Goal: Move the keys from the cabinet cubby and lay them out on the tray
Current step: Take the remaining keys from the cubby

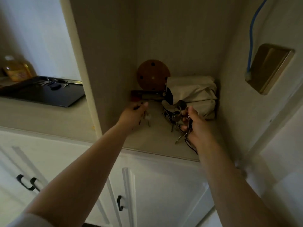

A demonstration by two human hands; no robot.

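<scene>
While few keys (49, 82) already lying on dark tray (54, 97), far left on surface (41, 117), most remaining in cabinet cubby (157, 136). Left hand (132, 115) reaching in, grip pinching small key set (146, 117). Right hand (196, 126) reaching in, grip closing around large key bunch (177, 116) beside cloth bag (193, 94). Both loads still needing transfer.
</scene>
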